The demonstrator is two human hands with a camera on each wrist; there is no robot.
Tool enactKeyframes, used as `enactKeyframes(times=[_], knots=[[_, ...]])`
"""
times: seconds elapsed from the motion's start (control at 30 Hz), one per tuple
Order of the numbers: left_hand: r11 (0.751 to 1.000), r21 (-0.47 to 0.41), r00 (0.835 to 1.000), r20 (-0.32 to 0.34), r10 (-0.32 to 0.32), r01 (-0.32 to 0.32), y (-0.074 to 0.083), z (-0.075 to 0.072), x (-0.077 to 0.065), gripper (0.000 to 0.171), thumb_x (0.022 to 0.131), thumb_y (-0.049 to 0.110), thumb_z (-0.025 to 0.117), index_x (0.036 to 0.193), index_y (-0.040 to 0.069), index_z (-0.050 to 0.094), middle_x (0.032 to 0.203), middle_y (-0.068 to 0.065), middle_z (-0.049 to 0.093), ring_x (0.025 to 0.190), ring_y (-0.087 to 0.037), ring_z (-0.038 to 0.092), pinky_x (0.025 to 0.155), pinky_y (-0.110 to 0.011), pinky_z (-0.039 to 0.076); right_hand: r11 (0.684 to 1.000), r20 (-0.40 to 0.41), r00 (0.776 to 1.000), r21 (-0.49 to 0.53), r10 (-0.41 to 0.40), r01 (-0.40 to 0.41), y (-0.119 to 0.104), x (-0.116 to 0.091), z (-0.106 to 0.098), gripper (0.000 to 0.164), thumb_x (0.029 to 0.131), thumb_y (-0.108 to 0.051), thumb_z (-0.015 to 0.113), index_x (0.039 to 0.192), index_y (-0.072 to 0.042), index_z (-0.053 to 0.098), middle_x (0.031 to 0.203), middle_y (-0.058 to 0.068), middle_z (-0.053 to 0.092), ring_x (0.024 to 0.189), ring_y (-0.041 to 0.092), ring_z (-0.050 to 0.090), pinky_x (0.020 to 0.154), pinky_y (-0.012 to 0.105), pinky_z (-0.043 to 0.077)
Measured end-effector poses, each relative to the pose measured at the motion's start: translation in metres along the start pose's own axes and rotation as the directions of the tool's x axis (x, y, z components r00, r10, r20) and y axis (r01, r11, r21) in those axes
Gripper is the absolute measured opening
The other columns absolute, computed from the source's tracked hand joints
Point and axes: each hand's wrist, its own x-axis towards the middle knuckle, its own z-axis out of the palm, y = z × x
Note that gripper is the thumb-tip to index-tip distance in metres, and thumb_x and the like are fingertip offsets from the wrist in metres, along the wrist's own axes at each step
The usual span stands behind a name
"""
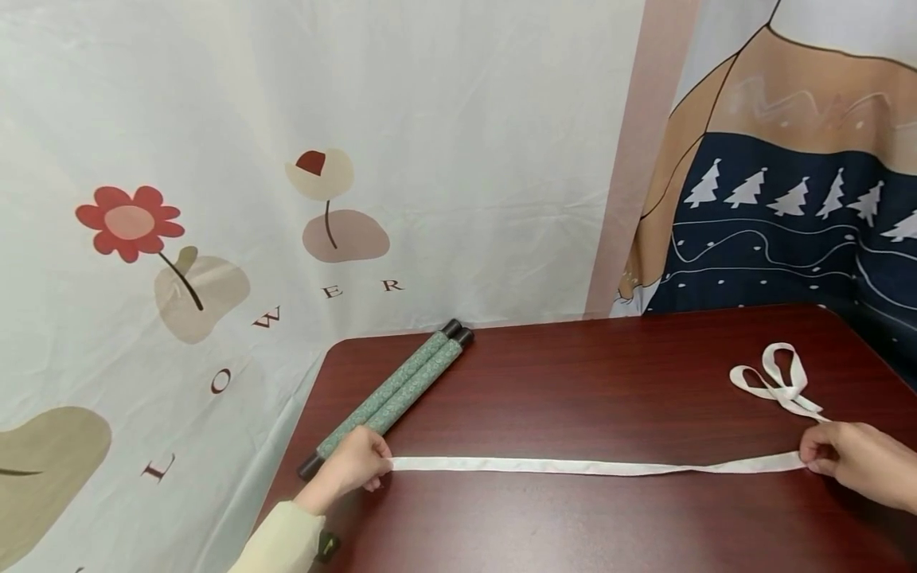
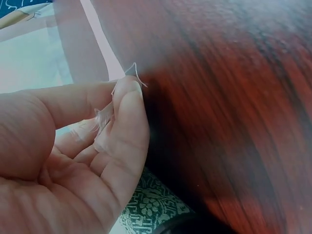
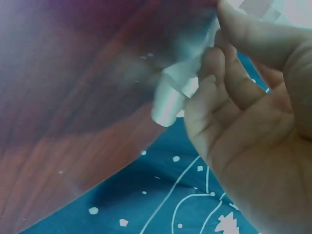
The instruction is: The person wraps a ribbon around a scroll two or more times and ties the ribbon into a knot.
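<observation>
A white ribbon (image 1: 544,465) is stretched from side to side low across the head view, with a slight twist toward its right part. Its left end is pinched between the thumb and fingers of my left hand (image 1: 356,460); loose threads at a frayed end (image 2: 104,117) poke out in the left wrist view. My right hand (image 1: 863,460) pinches the ribbon farther along. Beyond that hand, the rest of the ribbon lies in loops (image 1: 786,392) on the table, and a curled fold of ribbon (image 3: 168,105) shows beside the fingers in the right wrist view.
Two green patterned rolls (image 1: 401,390) with black ends lie side by side at the left of the dark red wooden table (image 1: 587,382), close behind my left hand. A printed white curtain (image 1: 466,159) and a navy patterned cloth (image 1: 766,255) hang along the table's back edge.
</observation>
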Motion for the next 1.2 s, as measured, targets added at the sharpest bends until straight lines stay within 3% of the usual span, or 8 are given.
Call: enactKeyframes(times=[0.37, 0.53, 0.63, 0.8, 0.87, 0.93, 1.07, 1.2], knots=[[0.995, 0.091, 0.999, -0.04, -0.026, 0.029, -0.003, -0.001, -0.006, 0.016, 0.076, 0.0, 0.071, 0.064, 0.003, 0.061, 0.052, -0.008, 0.057, 0.038, -0.019, 0.055, 0.037, -0.029, 0.05, 0.995, -0.007, 0.996, 0.028, 0.093, -0.092, -0.001, 0.005, 0.001, 0.017, 0.069, -0.005, 0.075, 0.076, -0.014, 0.063, 0.064, -0.006, 0.053, 0.057, 0.008, 0.044, 0.053, 0.034, 0.043], [0.987, 0.152, 0.992, -0.123, -0.041, 0.06, 0.001, -0.008, -0.007, 0.019, 0.076, -0.006, 0.063, 0.064, 0.005, 0.055, 0.052, -0.008, 0.055, 0.035, -0.017, 0.053, 0.035, -0.028, 0.047, 0.989, 0.022, 0.99, 0.04, 0.142, -0.142, -0.004, 0.007, 0.0, 0.011, 0.073, -0.009, 0.074, 0.078, -0.011, 0.064, 0.063, -0.005, 0.052, 0.056, 0.012, 0.044, 0.053, 0.035, 0.041], [0.963, 0.262, 0.983, -0.181, -0.02, 0.068, 0.006, -0.016, -0.007, 0.025, 0.074, -0.007, 0.062, 0.06, 0.009, 0.05, 0.047, -0.005, 0.052, 0.034, -0.013, 0.05, 0.036, -0.027, 0.041, 0.989, 0.02, 0.99, 0.041, 0.142, -0.142, -0.005, 0.008, -0.001, 0.011, 0.073, -0.009, 0.074, 0.078, -0.011, 0.064, 0.063, -0.005, 0.052, 0.056, 0.012, 0.044, 0.052, 0.035, 0.041], [0.889, 0.456, 0.976, -0.206, 0.068, 0.034, 0.014, -0.029, -0.005, 0.041, 0.071, -0.004, 0.067, 0.054, 0.016, 0.035, 0.048, 0.005, 0.029, 0.043, -0.011, 0.029, 0.037, -0.026, 0.025, 0.989, 0.009, 0.991, 0.048, 0.137, -0.137, -0.007, 0.007, 0.0, 0.012, 0.074, -0.011, 0.074, 0.078, -0.013, 0.063, 0.062, -0.005, 0.05, 0.055, 0.011, 0.042, 0.052, 0.034, 0.039], [0.877, 0.48, 0.969, -0.227, 0.1, 0.022, 0.016, -0.032, -0.002, 0.044, 0.074, -0.006, 0.061, 0.055, 0.016, 0.028, 0.054, 0.004, 0.02, 0.049, -0.013, 0.021, 0.039, -0.027, 0.018, 0.989, 0.012, 0.99, 0.051, 0.139, -0.139, -0.007, 0.007, 0.0, 0.012, 0.074, -0.011, 0.074, 0.079, -0.013, 0.063, 0.062, -0.005, 0.049, 0.055, 0.011, 0.042, 0.051, 0.033, 0.038], [0.87, 0.493, 0.953, -0.269, 0.142, 0.01, 0.018, -0.033, 0.003, 0.038, 0.076, -0.005, 0.057, 0.056, 0.015, 0.032, 0.054, 0.003, 0.024, 0.049, -0.013, 0.022, 0.038, -0.027, 0.019, 0.988, 0.015, 0.99, 0.053, 0.141, -0.142, -0.006, 0.007, 0.0, 0.012, 0.074, -0.011, 0.074, 0.079, -0.013, 0.063, 0.062, -0.005, 0.049, 0.055, 0.012, 0.042, 0.051, 0.033, 0.038], [0.878, 0.479, 0.933, -0.311, 0.181, -0.011, 0.022, -0.033, 0.019, 0.005, 0.079, 0.009, 0.066, 0.078, 0.008, 0.061, 0.07, -0.005, 0.058, 0.056, -0.017, 0.049, 0.042, -0.036, 0.042, 0.989, 0.011, 0.99, 0.048, 0.14, -0.141, -0.006, 0.006, 0.001, 0.012, 0.074, -0.011, 0.073, 0.078, -0.013, 0.062, 0.062, -0.005, 0.048, 0.054, 0.011, 0.04, 0.05, 0.032, 0.036], [0.883, 0.469, 0.944, -0.292, 0.154, 0.001, 0.026, -0.031, 0.035, 0.046, 0.079, 0.03, 0.072, 0.117, 0.005, 0.062, 0.108, -0.015, 0.063, 0.089, -0.03, 0.059, 0.065, -0.052, 0.051, 0.99, -0.005, 0.991, 0.041, 0.134, -0.133, -0.005, 0.005, 0.001, 0.013, 0.075, -0.012, 0.073, 0.077, -0.016, 0.061, 0.061, -0.006, 0.047, 0.052, 0.009, 0.038, 0.05, 0.03, 0.035]])
